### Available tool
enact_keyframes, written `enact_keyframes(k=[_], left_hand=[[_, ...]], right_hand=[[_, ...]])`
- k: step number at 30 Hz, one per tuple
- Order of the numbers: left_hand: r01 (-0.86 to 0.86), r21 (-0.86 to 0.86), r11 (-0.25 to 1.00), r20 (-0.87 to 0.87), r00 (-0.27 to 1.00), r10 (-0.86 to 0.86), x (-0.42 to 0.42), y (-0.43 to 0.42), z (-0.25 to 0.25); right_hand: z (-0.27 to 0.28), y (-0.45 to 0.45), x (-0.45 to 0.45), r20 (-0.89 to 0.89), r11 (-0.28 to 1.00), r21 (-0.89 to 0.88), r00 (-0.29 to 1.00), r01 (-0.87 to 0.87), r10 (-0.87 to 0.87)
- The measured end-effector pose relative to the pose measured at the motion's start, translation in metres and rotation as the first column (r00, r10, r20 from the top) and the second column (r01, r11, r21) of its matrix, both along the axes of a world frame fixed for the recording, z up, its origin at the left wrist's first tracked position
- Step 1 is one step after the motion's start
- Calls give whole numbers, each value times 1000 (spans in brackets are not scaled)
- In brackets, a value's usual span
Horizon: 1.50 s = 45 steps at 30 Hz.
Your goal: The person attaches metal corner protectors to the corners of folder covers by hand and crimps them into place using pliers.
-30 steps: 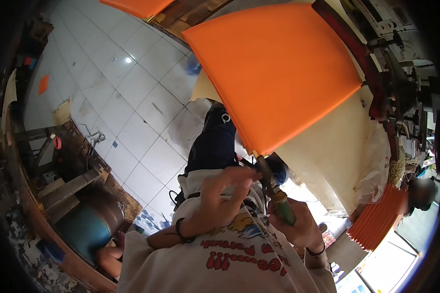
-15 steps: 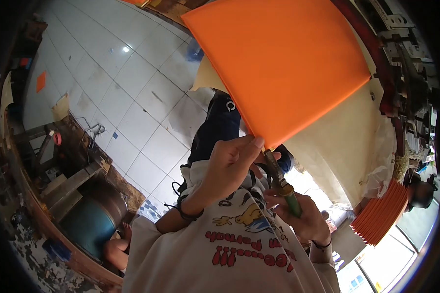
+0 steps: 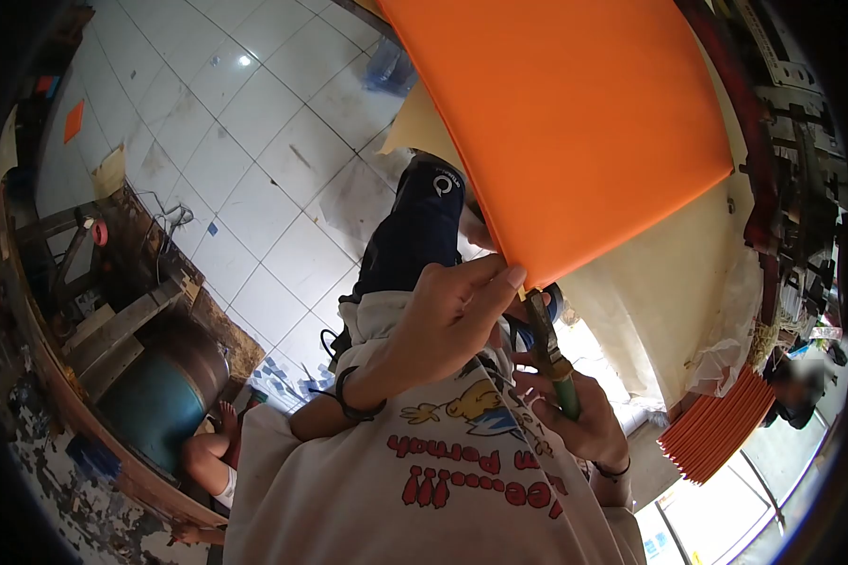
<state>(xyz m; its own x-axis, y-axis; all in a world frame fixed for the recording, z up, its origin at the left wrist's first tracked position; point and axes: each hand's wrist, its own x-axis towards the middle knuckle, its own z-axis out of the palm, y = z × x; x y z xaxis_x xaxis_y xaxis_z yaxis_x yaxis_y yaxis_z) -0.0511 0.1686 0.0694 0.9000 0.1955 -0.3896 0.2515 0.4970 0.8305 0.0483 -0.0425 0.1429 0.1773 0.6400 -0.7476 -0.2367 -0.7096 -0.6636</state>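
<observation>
A large orange sheet [image 3: 584, 122] lies over a pale cream sheet [image 3: 669, 292], one corner pointing toward my body. My left hand [image 3: 457, 315] pinches the edge of the orange sheet at that corner, thumb on top. My right hand [image 3: 579, 414] is wrapped round the green handle of a dark metal tool [image 3: 545, 334]. The tool's far end sits at the orange corner, beside my left fingertips. A small yellowish bit shows there; whether the tool grips it cannot be made out.
A stack of orange sheets [image 3: 721, 424] stands at the lower right, near another person [image 3: 801, 386]. Dark metal equipment [image 3: 801, 188] lines the right edge. At the left are a teal drum [image 3: 165, 395], wooden pieces [image 3: 122, 330] and another person's bare leg [image 3: 207, 457]. Tiled floor [image 3: 254, 198] shows between.
Since the earliest frame, my left hand has moved to the orange corner and pinched it. The tool has stayed in my right hand, near that corner. The whole view has shifted slightly.
</observation>
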Motion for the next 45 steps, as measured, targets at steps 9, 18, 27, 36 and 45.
enact_keyframes(k=[9, 18, 27, 36, 45], left_hand=[[-10, 92, 996, -27, 1000, 12, -2, -3, -1], [-148, 25, 989, 52, 988, 146, 4, -10, 4], [-88, -26, 996, 3, 996, 89, 3, -8, -6], [-129, 143, 981, 41, 991, 124, 7, -6, 6], [-210, 402, 891, 132, 976, 171, -2, 2, 2]], right_hand=[[-6, -9, -5, 109, 989, 146, 994, -29, 13], [4, 2, -10, 214, 989, -112, 975, 93, -68], [-24, -5, 0, 76, 993, -117, 997, -4, 13], [-36, -24, -24, 80, 967, 219, 985, 131, -151], [8, -78, -11, 716, 905, 229, 568, 358, -406]])
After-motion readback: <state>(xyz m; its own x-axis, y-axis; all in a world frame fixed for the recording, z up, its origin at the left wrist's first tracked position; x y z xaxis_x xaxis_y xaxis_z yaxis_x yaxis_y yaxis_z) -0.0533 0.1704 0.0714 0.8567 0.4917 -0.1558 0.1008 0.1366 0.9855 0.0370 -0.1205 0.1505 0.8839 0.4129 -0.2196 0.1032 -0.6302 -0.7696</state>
